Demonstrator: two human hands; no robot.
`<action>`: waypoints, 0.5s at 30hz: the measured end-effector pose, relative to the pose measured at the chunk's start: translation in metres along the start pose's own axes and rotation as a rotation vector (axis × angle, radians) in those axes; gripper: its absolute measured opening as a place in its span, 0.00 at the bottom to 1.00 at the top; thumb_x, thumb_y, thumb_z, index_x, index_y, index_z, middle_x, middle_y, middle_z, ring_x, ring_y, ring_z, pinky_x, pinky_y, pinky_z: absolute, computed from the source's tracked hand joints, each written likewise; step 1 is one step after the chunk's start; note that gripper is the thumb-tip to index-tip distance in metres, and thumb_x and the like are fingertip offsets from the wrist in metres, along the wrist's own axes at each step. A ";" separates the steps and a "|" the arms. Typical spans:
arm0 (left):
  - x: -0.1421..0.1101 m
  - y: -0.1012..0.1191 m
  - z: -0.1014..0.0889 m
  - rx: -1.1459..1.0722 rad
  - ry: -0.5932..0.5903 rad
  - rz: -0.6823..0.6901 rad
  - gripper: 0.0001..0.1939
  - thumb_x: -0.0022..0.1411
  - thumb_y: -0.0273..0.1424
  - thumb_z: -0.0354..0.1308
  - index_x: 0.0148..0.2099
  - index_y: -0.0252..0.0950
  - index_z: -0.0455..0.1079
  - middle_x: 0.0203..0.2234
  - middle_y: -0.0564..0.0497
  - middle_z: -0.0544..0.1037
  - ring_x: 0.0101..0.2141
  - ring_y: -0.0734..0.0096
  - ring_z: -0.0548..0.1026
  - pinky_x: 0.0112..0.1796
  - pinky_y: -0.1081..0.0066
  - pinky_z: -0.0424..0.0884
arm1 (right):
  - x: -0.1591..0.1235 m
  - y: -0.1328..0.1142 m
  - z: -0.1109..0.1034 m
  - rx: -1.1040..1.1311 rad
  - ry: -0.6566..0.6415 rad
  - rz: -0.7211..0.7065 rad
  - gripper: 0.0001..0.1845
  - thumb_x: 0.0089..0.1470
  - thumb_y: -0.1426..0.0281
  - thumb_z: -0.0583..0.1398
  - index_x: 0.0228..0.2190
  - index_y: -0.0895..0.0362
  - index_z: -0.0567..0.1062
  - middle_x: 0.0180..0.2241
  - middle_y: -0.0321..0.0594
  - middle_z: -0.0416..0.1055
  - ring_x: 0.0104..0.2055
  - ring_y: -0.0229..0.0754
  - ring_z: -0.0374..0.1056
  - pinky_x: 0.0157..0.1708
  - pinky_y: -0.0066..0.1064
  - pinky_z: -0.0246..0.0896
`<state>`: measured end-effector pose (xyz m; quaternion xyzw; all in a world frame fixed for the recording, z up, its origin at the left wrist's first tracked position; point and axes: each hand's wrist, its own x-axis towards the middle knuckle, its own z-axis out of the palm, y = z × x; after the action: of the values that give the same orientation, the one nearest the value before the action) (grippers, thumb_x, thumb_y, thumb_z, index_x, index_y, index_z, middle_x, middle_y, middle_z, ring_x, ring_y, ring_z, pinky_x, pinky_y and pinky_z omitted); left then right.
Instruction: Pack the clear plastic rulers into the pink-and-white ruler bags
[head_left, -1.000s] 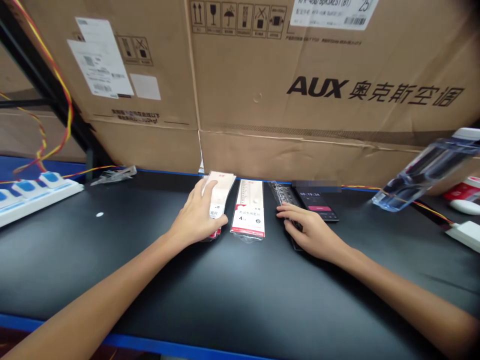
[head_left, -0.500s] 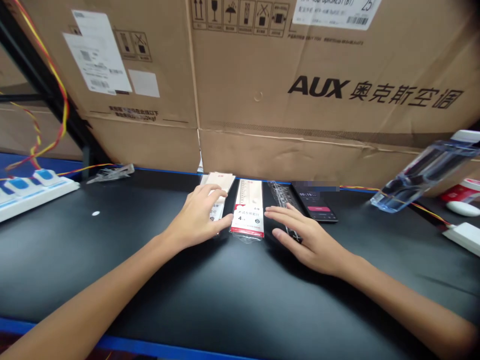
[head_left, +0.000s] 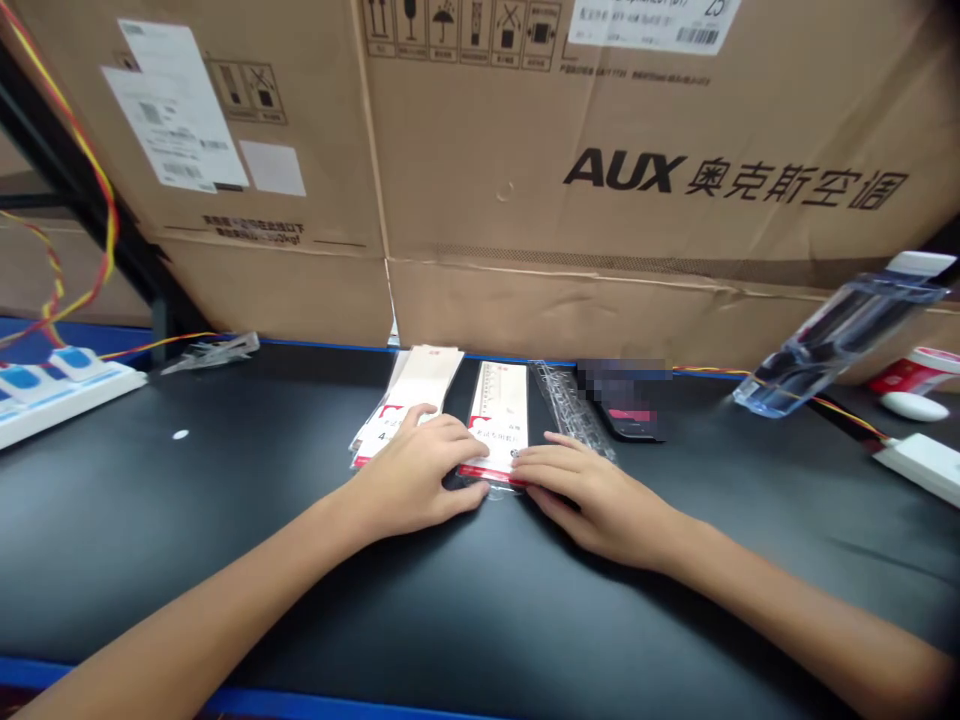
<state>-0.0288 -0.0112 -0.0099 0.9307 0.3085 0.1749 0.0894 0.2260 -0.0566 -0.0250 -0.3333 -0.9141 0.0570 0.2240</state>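
Observation:
Both hands lie on the black table top (head_left: 172,530) at its far middle. In the centre lies a paper-backed ruler packet (head_left: 499,400) in a plastic sleeve with a red stripe. The fingertips of my left hand (head_left: 416,475) rest on its lower left part and overlap the fanned ruler packets (head_left: 409,395) beside it. My right hand (head_left: 585,495) touches the packet's lower right corner. A transparent ruler or stencil strip (head_left: 570,410) lies to the right, its lower end under my right fingers. A phone (head_left: 630,425) lies beyond it, its screen blurred.
A white power strip with blue switches (head_left: 45,380) sits at the left. A tilted transparent plastic case (head_left: 840,345), a white mouse (head_left: 911,405) and a white plug block (head_left: 919,465) are at the right. Cardboard cartons (head_left: 600,180) stand along the table's far edge.
Both hands have moved inward and nearer to me, closing on the lower end of the middle packet. My left hand has come off the left packets, which now show fanned. The view has shifted slightly.

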 end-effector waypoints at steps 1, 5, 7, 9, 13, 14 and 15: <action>0.000 0.000 -0.001 -0.007 -0.010 0.008 0.13 0.63 0.40 0.59 0.47 0.40 0.75 0.40 0.50 0.79 0.45 0.61 0.75 0.57 0.55 0.54 | 0.000 0.001 0.001 0.005 0.014 -0.010 0.16 0.65 0.75 0.54 0.51 0.52 0.74 0.49 0.43 0.77 0.51 0.43 0.73 0.58 0.44 0.63; 0.000 0.002 -0.004 -0.023 -0.061 0.005 0.17 0.63 0.45 0.60 0.46 0.40 0.77 0.42 0.48 0.78 0.45 0.59 0.74 0.53 0.57 0.59 | 0.001 0.002 0.002 0.000 0.014 -0.017 0.14 0.65 0.75 0.54 0.48 0.54 0.75 0.46 0.43 0.78 0.48 0.42 0.73 0.48 0.37 0.68; 0.000 0.002 -0.006 -0.014 -0.083 0.007 0.16 0.63 0.45 0.59 0.44 0.40 0.78 0.42 0.48 0.79 0.45 0.58 0.74 0.52 0.57 0.60 | 0.000 0.002 0.001 -0.007 -0.002 0.009 0.13 0.65 0.74 0.55 0.48 0.54 0.75 0.47 0.43 0.77 0.48 0.42 0.72 0.49 0.37 0.67; -0.001 0.003 -0.007 -0.015 -0.100 0.019 0.14 0.64 0.44 0.59 0.40 0.40 0.79 0.40 0.48 0.79 0.44 0.58 0.74 0.51 0.57 0.61 | 0.000 0.003 0.000 -0.018 -0.019 0.033 0.15 0.65 0.74 0.54 0.50 0.54 0.74 0.49 0.44 0.76 0.50 0.43 0.71 0.51 0.38 0.66; -0.001 0.006 -0.010 -0.096 -0.114 0.046 0.10 0.60 0.39 0.63 0.34 0.39 0.80 0.37 0.49 0.79 0.43 0.59 0.75 0.52 0.58 0.62 | -0.001 0.004 -0.001 -0.108 -0.078 0.043 0.25 0.63 0.80 0.50 0.58 0.53 0.69 0.59 0.48 0.69 0.59 0.47 0.66 0.53 0.42 0.63; -0.001 0.007 -0.010 -0.133 -0.110 0.053 0.08 0.59 0.38 0.64 0.33 0.39 0.80 0.38 0.49 0.80 0.43 0.60 0.75 0.52 0.60 0.62 | -0.001 0.004 -0.001 -0.129 -0.102 0.047 0.28 0.61 0.82 0.49 0.59 0.52 0.67 0.61 0.48 0.67 0.60 0.48 0.65 0.53 0.43 0.63; -0.001 0.008 -0.011 -0.176 -0.108 0.058 0.07 0.59 0.36 0.65 0.33 0.39 0.80 0.38 0.49 0.80 0.43 0.61 0.75 0.51 0.62 0.64 | -0.001 0.004 -0.001 -0.141 -0.123 0.051 0.30 0.60 0.83 0.49 0.60 0.51 0.66 0.62 0.47 0.66 0.61 0.48 0.64 0.53 0.43 0.63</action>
<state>-0.0297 -0.0177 0.0018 0.9359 0.2597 0.1534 0.1821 0.2299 -0.0547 -0.0252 -0.3674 -0.9190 0.0186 0.1419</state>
